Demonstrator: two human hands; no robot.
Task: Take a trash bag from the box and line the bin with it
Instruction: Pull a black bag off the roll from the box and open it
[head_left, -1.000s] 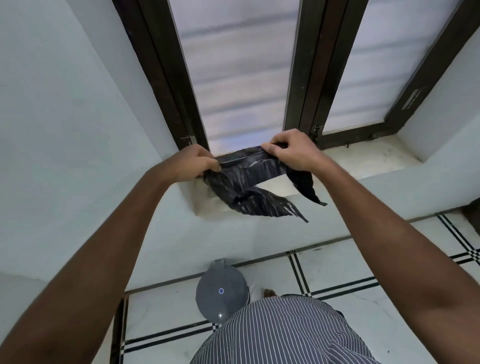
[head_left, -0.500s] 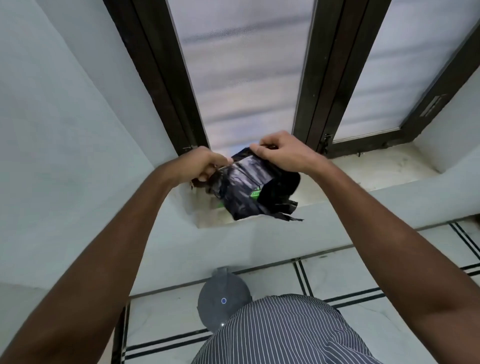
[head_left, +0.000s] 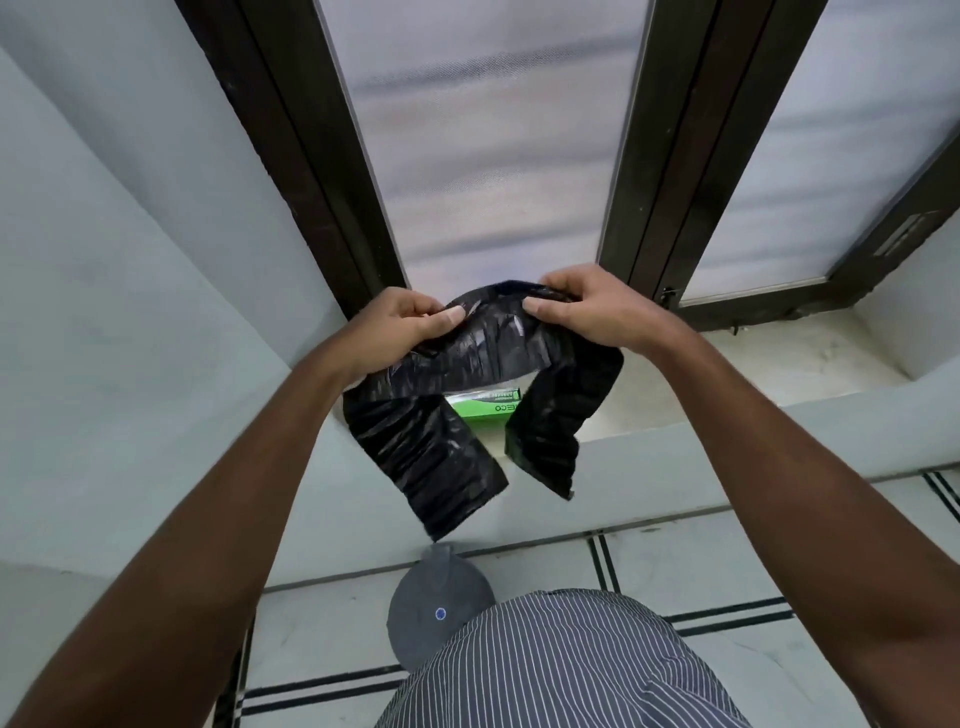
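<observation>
A folded black trash bag (head_left: 441, 441) hangs in front of the window sill. My left hand (head_left: 402, 325) pinches its upper left part and my right hand (head_left: 584, 309) pinches its upper right part. Two folded ends droop down on either side. Behind the bag, the green box (head_left: 485, 406) lies on the sill, partly hidden. The grey round bin (head_left: 434, 603) with its lid shut stands on the floor below, against the wall, partly covered by my striped shirt.
The pale window sill (head_left: 753, 379) runs to the right under dark-framed frosted windows (head_left: 493, 156). White walls flank the recess. The floor (head_left: 727, 561) is light tile with black lines.
The bag was bunched between my hands half a second ago; now it is spread so both ends hang lower. The green box shows more behind it.
</observation>
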